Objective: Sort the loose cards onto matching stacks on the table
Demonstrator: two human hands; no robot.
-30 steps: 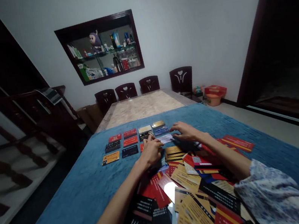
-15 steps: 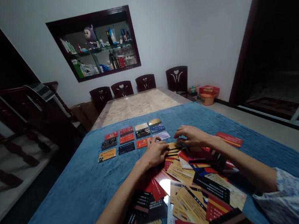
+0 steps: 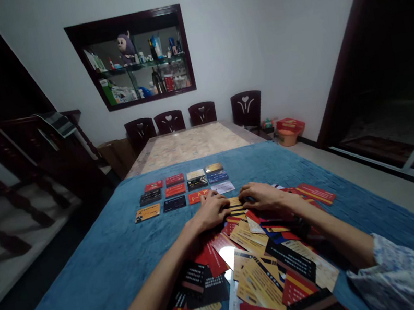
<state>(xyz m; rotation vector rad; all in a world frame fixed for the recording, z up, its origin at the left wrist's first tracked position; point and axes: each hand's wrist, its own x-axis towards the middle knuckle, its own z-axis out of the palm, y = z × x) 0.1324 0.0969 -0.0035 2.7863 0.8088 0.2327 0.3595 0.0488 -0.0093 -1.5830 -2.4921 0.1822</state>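
Note:
A loose heap of red, gold and black cards (image 3: pixel 257 263) lies on the blue cloth (image 3: pixel 93 280) in front of me. My left hand (image 3: pixel 211 210) and my right hand (image 3: pixel 261 196) rest on the heap's far edge, either side of a gold card with black stripes (image 3: pixel 235 205). Both hands have their fingers curled down onto the cards; whether they grip one is hidden. Beyond them, several cards lie in a neat grid (image 3: pixel 181 190), with a pale card (image 3: pixel 223 187) at its near right corner.
Past the cloth the bare marble tabletop (image 3: pixel 190 147) runs to several dark chairs (image 3: pixel 202 113). A wall niche (image 3: pixel 136 61) holds bottles and a plush toy. A dark wooden railing (image 3: pixel 12 156) stands left. Orange tubs (image 3: pixel 290 130) sit on the floor right.
Both hands drew back from the grid, leaving the pale card in its row, and settled on the far edge of the loose heap.

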